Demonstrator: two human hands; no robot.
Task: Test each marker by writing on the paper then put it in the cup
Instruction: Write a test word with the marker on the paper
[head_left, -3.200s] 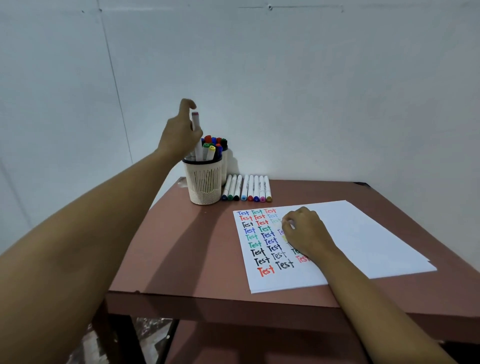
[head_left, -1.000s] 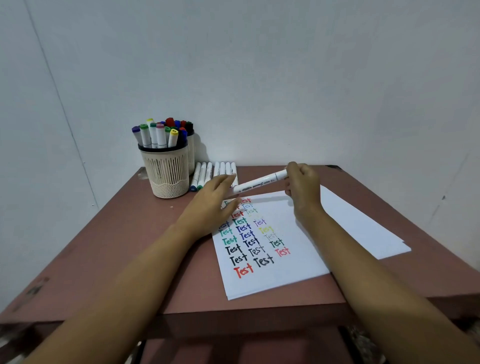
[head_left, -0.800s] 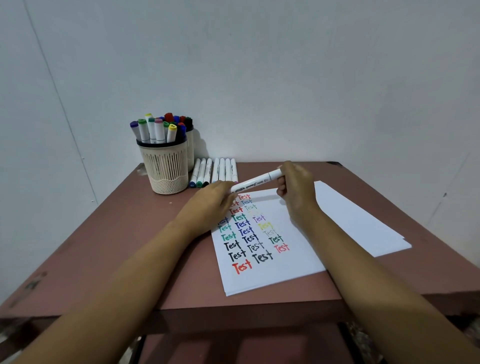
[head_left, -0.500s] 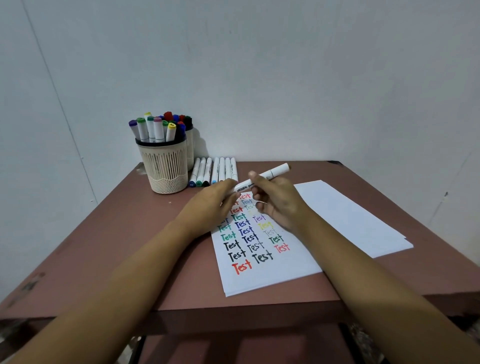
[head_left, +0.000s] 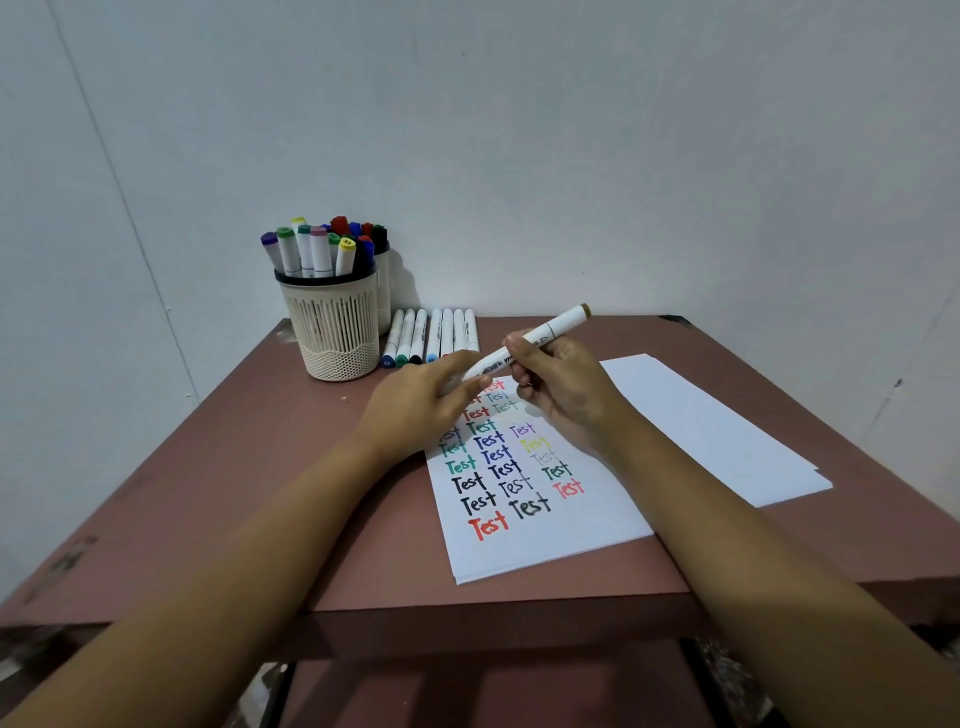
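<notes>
Marker (head_left: 551, 331) gripped in curled right hand (head_left: 563, 389); tip hidden behind left hand (head_left: 421, 405), its grip unclear

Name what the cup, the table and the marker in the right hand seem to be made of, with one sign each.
The cup is likely matte cream plastic: moulded slatted wall, dark rim. The table is perhaps painted wood or laminate: dull reddish-brown top, scuffed patches. The marker in the right hand is probably smooth white plastic: printed lettering on the barrel.
</notes>
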